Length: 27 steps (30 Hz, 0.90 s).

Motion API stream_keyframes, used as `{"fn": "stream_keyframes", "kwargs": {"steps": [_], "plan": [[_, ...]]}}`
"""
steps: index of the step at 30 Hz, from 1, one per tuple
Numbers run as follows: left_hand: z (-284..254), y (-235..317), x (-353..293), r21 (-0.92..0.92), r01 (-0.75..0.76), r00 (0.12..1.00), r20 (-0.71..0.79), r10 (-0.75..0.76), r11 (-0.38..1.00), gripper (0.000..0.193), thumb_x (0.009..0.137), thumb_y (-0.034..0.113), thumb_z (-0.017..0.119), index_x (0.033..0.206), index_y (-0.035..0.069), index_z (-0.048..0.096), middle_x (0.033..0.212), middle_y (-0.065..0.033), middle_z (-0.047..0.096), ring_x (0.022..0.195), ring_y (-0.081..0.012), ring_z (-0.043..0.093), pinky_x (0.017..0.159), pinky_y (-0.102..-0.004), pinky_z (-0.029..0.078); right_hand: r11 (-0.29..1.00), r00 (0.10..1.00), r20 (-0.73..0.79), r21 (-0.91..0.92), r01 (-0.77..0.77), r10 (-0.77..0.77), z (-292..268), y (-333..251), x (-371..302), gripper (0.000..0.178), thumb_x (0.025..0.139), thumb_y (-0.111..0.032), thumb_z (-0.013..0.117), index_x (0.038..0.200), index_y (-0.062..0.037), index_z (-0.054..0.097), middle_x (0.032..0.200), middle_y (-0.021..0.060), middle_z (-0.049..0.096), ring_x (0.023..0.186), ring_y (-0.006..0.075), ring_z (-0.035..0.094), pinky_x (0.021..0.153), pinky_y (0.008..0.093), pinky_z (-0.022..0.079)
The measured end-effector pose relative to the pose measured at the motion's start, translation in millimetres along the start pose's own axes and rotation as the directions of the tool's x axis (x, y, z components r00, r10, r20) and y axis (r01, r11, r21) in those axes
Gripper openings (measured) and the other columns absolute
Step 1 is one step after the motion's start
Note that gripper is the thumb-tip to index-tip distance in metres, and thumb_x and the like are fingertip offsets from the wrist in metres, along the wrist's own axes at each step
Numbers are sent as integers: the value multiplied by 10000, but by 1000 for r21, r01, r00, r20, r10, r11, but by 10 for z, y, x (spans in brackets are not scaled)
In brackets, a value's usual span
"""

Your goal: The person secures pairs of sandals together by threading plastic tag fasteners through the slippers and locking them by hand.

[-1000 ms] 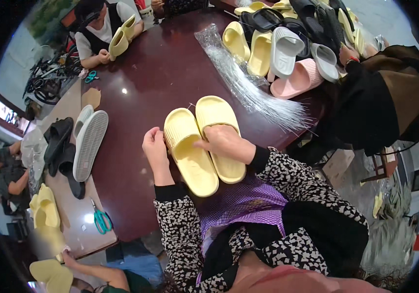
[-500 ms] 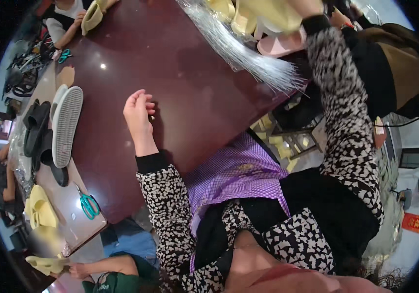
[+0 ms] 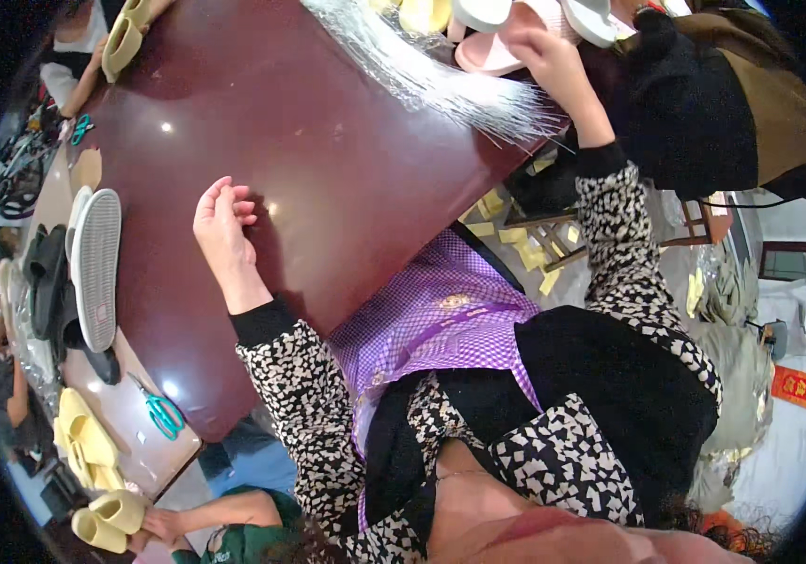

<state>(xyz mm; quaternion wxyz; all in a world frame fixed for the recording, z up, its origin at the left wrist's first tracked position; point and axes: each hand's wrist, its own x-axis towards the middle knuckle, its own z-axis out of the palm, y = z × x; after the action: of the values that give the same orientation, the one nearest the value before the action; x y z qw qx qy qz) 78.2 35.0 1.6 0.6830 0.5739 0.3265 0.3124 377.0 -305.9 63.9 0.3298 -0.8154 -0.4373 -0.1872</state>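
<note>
Left hand (image 3: 224, 230) over table (image 3: 328, 150), my fingers half-curled, nothing visible held. Right hand (image 3: 551, 64) at pink slipper (image 3: 488, 54), contact or grip can't tell. White strands (image 3: 459, 92) beside slipper, probably for easy reach.

I see a pink slipper (image 3: 489, 52) lying sole down toward the table's (image 3: 318, 141) right side, its rounded heel end angled to the lower left of my view. I make out its ridged strap at the other end, but the right hand (image 3: 552, 64) covers part of the slipper, and I can't tell whether they touch.
</note>
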Motion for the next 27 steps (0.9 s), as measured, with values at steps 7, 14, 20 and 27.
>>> {"fn": "stream_keyframes", "kwargs": {"steps": [7,14,20,27], "plan": [[-23,16,-14,-9,15,1000,23,-15,1000,202,900,117,553,1062,-2,570,816,-81,640,588,-90,567,488,-197,445,920,918,64,1,-392,391,-162,69,-801,163,817,-90,623,930,26,636,793,89,655,712,106,598,671,253,483],[-29,7,-2,20,15,999,28,-16,1000,208,894,113,561,1069,1,564,820,-84,639,603,-95,572,490,-205,446,885,896,57,136,-444,441,95,-47,-934,206,796,-53,626,991,11,609,786,71,646,714,97,590,670,241,484],[-52,6,1,4,13,999,30,-13,1000,207,896,115,559,1069,1,563,825,-85,638,608,-93,571,491,-204,445,929,928,-47,15,-370,370,112,36,-954,215,799,-38,610,1010,5,602,794,79,644,706,109,593,665,246,484],[-54,18,0,2,6,999,38,-6,1000,206,901,120,551,1068,0,562,828,-83,636,607,-92,569,492,-201,445,922,925,-16,-69,-381,381,-217,-102,-992,181,814,-36,593,989,11,605,787,62,636,696,109,586,637,246,474]]}}
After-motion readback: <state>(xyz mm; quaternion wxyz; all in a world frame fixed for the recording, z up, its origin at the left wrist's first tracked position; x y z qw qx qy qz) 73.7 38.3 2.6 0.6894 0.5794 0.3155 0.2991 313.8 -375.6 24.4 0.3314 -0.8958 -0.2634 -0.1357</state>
